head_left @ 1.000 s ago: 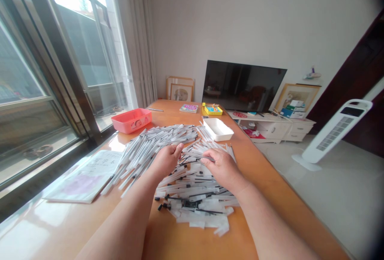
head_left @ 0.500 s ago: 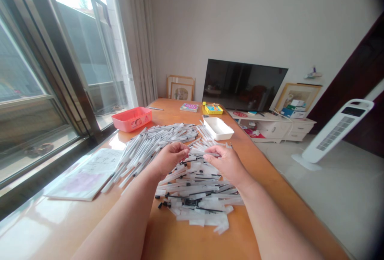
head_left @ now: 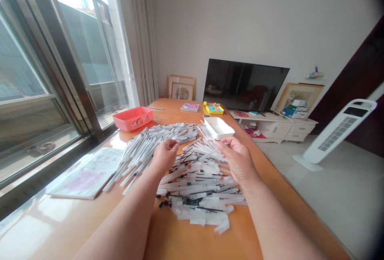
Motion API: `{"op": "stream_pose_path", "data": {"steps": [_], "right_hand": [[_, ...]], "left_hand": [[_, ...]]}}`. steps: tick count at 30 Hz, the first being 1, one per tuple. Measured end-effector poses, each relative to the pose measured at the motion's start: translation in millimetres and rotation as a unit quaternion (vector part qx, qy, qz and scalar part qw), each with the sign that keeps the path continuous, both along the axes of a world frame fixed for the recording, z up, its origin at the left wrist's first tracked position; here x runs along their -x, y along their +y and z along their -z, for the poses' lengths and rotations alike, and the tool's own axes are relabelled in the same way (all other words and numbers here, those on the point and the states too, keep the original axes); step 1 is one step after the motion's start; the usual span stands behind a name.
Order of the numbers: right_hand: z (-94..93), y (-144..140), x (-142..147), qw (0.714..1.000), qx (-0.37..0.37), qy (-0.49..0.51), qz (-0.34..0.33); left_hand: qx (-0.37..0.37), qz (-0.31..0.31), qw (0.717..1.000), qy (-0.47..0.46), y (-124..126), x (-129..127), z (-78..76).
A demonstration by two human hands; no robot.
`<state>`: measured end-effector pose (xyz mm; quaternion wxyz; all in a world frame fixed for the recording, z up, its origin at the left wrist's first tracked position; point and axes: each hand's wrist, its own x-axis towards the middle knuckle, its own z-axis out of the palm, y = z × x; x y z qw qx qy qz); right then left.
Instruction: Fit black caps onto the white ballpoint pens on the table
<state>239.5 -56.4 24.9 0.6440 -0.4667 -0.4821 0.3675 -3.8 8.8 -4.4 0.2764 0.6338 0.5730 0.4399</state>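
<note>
My left hand (head_left: pixel 165 155) is closed, its fingers curled in a pinch above the right edge of a heap of pens (head_left: pixel 147 148) with clear barrels and black tips. Whatever it pinches is hidden behind the fingers. On the other side, my right hand (head_left: pixel 238 158) has thumb and fingers closed on a pale translucent plastic sleeve (head_left: pixel 209 155), which slants down to the left. Below and between both hands lies a loose pile of translucent sleeves (head_left: pixel 198 190), mixed with thin black refills. A few small black caps (head_left: pixel 161 204) sit at its near left edge.
A white tray (head_left: pixel 220 135) stands just beyond my right hand. At the far left is a red plastic basket (head_left: pixel 133 122), with a notebook (head_left: pixel 87 174) nearer me. A yellow box (head_left: pixel 214 110) and a booklet (head_left: pixel 189 107) lie at the table's far end. The table edge runs along the right.
My hands have moved apart: the left went left toward the heap of pens, the right went right and slightly up, near the white tray.
</note>
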Motion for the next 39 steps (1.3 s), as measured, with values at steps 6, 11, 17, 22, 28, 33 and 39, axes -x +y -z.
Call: {"op": "stream_pose_path", "data": {"steps": [6, 11, 17, 22, 28, 33, 39], "right_hand": [[-5.9, 7.0, -13.5, 0.988, -0.053, 0.123, 0.080], [-11.0, 9.6, -27.7, 0.964, -0.079, 0.206, 0.146], [-10.8, 12.7, -39.2, 0.959, -0.061, 0.239, 0.144], [0.5, 12.4, -31.0, 0.989, 0.017, 0.127, 0.075], [7.9, 2.9, -9.8, 0.987, 0.128, -0.068, -0.064], [16.0, 3.9, -4.0, 0.969, 0.128, -0.203, -0.065], [22.1, 6.2, -5.9, 0.941, 0.109, -0.321, -0.014]], "left_hand": [[-0.081, -0.029, 0.961, 0.264, 7.1, 2.3, 11.5], [-0.081, 0.004, 0.927, 0.367, -0.8, -6.0, 13.3], [-0.080, 0.068, 0.911, 0.398, -1.7, -18.4, 21.9], [-0.039, 0.111, 0.915, 0.387, 1.5, -21.0, 26.7], [-0.057, 0.111, 0.910, 0.395, 1.2, -20.3, 27.1], [-0.083, 0.075, 0.910, 0.398, -2.7, -16.6, 19.0], [-0.062, 0.030, 0.907, 0.415, -4.9, -9.9, 8.9]]}}
